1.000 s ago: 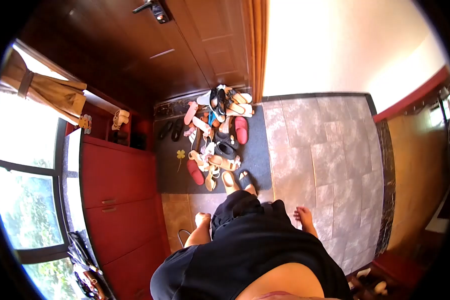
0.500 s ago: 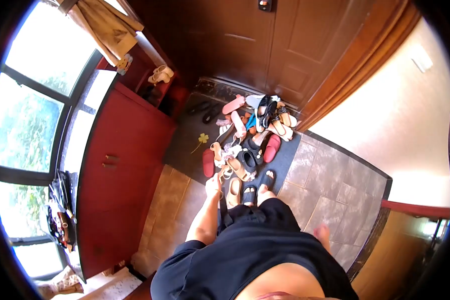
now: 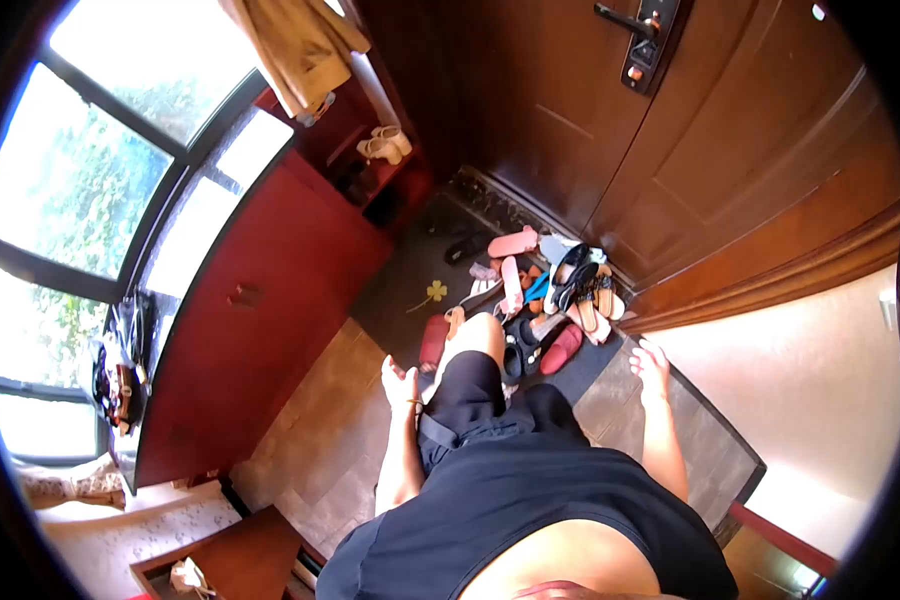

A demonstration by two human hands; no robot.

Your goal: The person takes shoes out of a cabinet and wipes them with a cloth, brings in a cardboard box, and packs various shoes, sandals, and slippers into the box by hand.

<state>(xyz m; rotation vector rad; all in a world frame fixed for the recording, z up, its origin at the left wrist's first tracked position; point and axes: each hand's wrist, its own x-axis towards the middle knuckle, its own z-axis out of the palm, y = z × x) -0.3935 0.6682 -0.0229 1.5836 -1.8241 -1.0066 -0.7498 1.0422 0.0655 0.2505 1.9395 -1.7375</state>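
Note:
My left hand (image 3: 400,385) is held out beside my left thigh, fingers apart, with nothing in it; a thin band circles its wrist. On the other side my right hand (image 3: 651,366) is raised near the wall, also empty with fingers spread. Between and beyond them a pile of shoes lies on the dark mat (image 3: 390,305). A red slipper (image 3: 434,342) is nearest my left hand, and another red slipper (image 3: 562,349) lies nearer my right. Black clogs (image 3: 520,352), a pink slipper (image 3: 513,243) and black sandals (image 3: 573,276) are also there. My raised knee hides part of the pile.
A brown door (image 3: 570,130) stands behind the shoes. At the left are a red cabinet (image 3: 260,300) with pale shoes (image 3: 385,146) on its shelf, and windows (image 3: 80,170). A white wall (image 3: 770,390) is at the right, a wooden table (image 3: 240,550) at the lower left.
The view has turned toward the door and right wall. My left knee has come up over the near shoes. My left hand has drawn back from them, and my right hand has risen outward.

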